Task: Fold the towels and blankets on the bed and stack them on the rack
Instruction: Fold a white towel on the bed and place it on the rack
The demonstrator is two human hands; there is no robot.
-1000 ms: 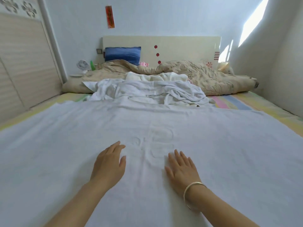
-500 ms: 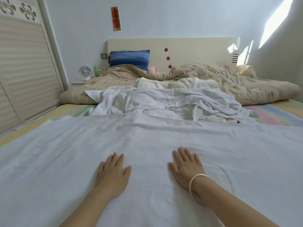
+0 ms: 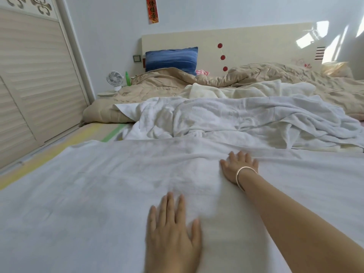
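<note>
worked on a white towel (image 3: 98,194), spread flat over the near bed, directly under both palms. pressed the left hand (image 3: 171,229) down on it close in, fingers straight and slightly splayed, gripping nothing; a little blurred. laid the right hand (image 3: 239,167) further out, at the towel's far edge, likewise flat and open, bangle (image 3: 245,174) at the wrist. most likely smoothing creases and pinning the cloth down, for the sake of a clean first fold; judged no fold made yet.

just beyond the right fingertips, saw a rumpled pile (image 3: 236,119) of more white towels, touching or overlapping that far edge; could not tell which. behind the pile, noted a beige quilt (image 3: 275,71) bunched against the headboard (image 3: 256,40), with a blue pillow (image 3: 171,59) propped there.

well left of the left hand, made out a striped sheet (image 3: 110,133), a small fan (image 3: 114,78) and a wardrobe (image 3: 35,75). found no rack in view, so judged the stacking far off.
</note>
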